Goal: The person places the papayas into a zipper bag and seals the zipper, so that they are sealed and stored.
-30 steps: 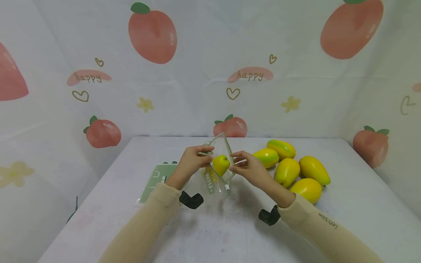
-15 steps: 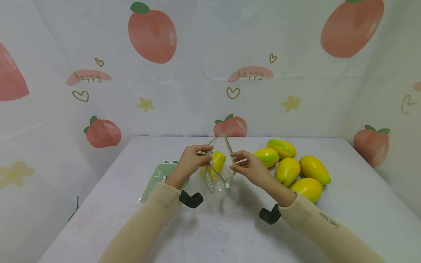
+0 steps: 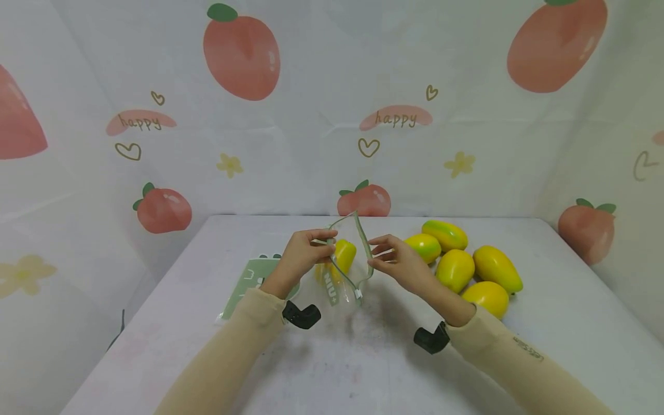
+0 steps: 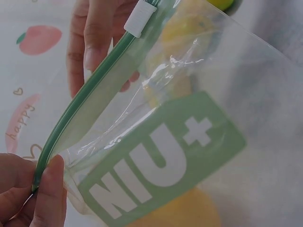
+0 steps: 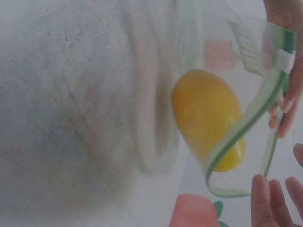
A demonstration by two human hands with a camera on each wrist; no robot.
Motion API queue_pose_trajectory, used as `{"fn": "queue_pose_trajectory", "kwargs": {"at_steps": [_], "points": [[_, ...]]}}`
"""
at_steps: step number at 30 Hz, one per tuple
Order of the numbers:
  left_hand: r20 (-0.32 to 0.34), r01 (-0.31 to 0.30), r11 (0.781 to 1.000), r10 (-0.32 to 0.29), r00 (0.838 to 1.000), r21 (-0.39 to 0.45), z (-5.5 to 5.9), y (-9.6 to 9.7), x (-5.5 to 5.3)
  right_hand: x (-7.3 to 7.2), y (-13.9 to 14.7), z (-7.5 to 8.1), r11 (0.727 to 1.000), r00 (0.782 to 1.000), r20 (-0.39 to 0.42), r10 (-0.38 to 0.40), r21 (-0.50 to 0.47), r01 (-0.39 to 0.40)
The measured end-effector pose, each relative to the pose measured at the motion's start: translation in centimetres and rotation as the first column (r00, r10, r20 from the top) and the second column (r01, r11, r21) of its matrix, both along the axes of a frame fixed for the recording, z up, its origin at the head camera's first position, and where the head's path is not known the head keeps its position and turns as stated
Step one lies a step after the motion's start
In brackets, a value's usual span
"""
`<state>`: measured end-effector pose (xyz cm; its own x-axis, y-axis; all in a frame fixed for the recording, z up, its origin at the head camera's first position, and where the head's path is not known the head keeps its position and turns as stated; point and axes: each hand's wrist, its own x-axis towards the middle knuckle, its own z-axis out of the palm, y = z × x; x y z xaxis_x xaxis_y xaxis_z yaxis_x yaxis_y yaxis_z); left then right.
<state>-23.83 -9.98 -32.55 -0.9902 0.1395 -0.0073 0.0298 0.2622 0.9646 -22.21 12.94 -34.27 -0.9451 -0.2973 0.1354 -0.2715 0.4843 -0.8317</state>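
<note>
My left hand (image 3: 308, 253) pinches the green zip edge of a clear slider bag (image 3: 358, 276), whose mouth gapes toward the right. A yellow mango (image 5: 208, 118) lies inside it, seen through the plastic in the right wrist view. Lettering and a green label mark the bag's side in the left wrist view, where a white slider (image 4: 140, 19) sits on the zip. My right hand (image 3: 396, 262) is at the bag's right edge, its fingers extended and spread apart with nothing between them; the fingertips are right at the rim.
Several yellow-green mangoes (image 3: 454, 271) lie grouped on the white table (image 3: 332, 363), right of the bag. Flat on the left is a green printed bag (image 3: 248, 282). A peach-patterned cloth (image 3: 311, 115) hangs behind the table.
The mango in the bag has shifted left, away from the mouth and deeper inside. My right hand has moved slightly right. The left hand stays in place on the edge.
</note>
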Motion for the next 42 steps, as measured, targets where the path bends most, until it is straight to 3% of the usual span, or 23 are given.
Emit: {"fn": "queue_pose_trajectory", "kwargs": {"at_steps": [9, 18, 23, 32, 36, 42], "points": [[-0.015, 0.017, 1.000, -0.017, 1.000, 0.008, -0.2, -0.1, 0.0, 0.4, 2.3, 1.0, 0.998, 1.000, -0.017, -0.007, -0.055, 0.006], [-0.022, 0.006, 1.000, -0.006, 1.000, -0.003, -0.2, -0.2, 0.2, 1.6, 5.4, 2.6, 0.998, 0.998, -0.037, -0.057, -0.015, 0.056], [-0.022, 0.010, 1.000, -0.010, 1.000, -0.001, -0.2, -0.2, 0.3, 2.2, 7.5, 3.0, 0.995, 0.990, -0.102, -0.099, -0.014, 0.098], [-0.024, 0.017, 1.000, -0.017, 1.000, -0.003, -0.4, -0.2, 0.3, 3.4, 11.9, 3.0, 0.980, 0.965, -0.182, -0.188, 0.037, 0.198], [-0.013, 0.016, 1.000, -0.016, 1.000, 0.003, -0.4, -0.2, 0.3, 3.8, 13.6, 2.6, 0.974, 0.952, -0.216, -0.218, 0.013, 0.226], [-0.004, 0.008, 1.000, -0.008, 1.000, 0.001, -0.5, -0.1, 0.2, 4.0, 15.8, 1.6, 0.979, 0.942, -0.266, -0.202, -0.051, 0.196]]}}
